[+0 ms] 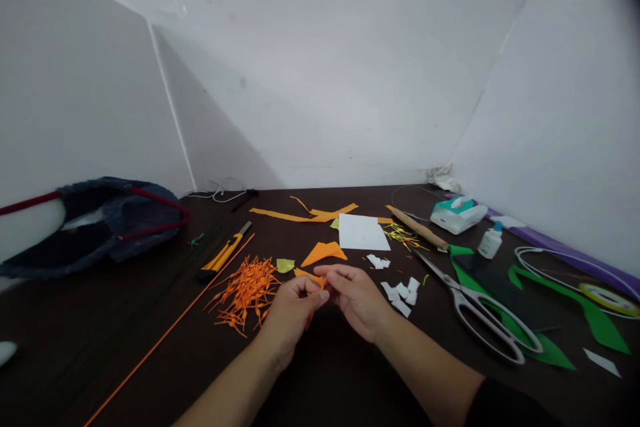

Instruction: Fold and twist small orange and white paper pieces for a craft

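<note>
My left hand (294,307) and my right hand (357,298) meet over the dark table, fingertips pinched close together. Between them is a small strip of orange paper (323,284), mostly hidden by the fingers. Just beyond the fingertips lies an orange paper scrap (306,274). A pile of thin orange twisted pieces (250,288) rests left of my left hand. Behind the hands are a larger orange paper piece (325,252) and a yellow-green scrap (285,265). Small white paper pieces (403,293) lie to the right of my right hand.
Scissors (480,313) lie on green paper (597,317) at right, near a glue bottle (491,241) and tissue pack (457,214). A yellow utility knife (225,255) and long orange stick (173,328) are left. White paper (363,232) lies behind; a dark blue bag (145,217) stands far left.
</note>
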Available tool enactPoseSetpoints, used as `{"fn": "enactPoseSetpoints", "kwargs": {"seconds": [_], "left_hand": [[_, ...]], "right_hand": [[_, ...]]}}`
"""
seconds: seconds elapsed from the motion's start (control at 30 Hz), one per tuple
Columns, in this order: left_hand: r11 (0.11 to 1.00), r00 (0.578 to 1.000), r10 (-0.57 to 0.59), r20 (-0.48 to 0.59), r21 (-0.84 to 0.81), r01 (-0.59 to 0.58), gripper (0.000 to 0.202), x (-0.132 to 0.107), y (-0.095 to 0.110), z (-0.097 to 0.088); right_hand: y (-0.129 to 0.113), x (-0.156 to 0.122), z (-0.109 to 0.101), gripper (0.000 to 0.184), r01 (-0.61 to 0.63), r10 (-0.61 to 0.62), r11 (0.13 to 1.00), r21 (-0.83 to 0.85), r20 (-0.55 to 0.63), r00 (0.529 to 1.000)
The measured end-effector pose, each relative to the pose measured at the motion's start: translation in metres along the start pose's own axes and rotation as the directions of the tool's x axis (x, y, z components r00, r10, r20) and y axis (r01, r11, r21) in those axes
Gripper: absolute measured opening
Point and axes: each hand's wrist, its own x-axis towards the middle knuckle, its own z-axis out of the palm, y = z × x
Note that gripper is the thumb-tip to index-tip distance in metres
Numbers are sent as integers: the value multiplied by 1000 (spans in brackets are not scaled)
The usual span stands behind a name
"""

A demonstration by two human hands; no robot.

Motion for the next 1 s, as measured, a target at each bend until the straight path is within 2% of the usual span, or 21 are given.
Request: {"fn": "enactPoseSetpoints", "kwargs": {"seconds": [0.13, 0.3, 0.4, 0.5, 0.6, 0.7, 0.8, 1.0], "left_hand": [[1000, 1000, 8, 19, 6, -8, 20, 0, -2, -2], [1000, 999, -24, 42, 14, 24, 19, 1, -6, -2], [999, 999, 1, 54, 44, -3, 21, 0, -5, -2], [998, 999, 16, 49, 63, -19, 21, -1, -2, -2], [999, 998, 9, 63, 44, -12, 22, -1, 1, -2], [1000, 996, 2, 88, 17, -3, 22, -1, 2, -3], [998, 991, -23, 130, 56, 16, 21, -2, 1, -5], [989, 984, -38, 171, 149, 13, 21, -3, 2, -5]], "right_hand": [[2, 4, 2, 7, 72, -78, 993, -91, -55, 995], [3, 6, 6, 19, 83, -94, 993, -81, -134, 987], [5, 7, 5, 26, 121, -134, 989, -86, -162, 978], [6, 7, 2, 22, 92, -98, 994, -55, -120, 988], [2, 4, 0, 16, 9, -9, 1000, 6, 11, 1000], [-3, 1, -2, 13, 23, -18, 998, -52, 88, 996], [-3, 1, -2, 14, 63, -58, 991, -116, 53, 997], [3, 3, 0, 28, 46, -52, 985, -166, -33, 998]]}}
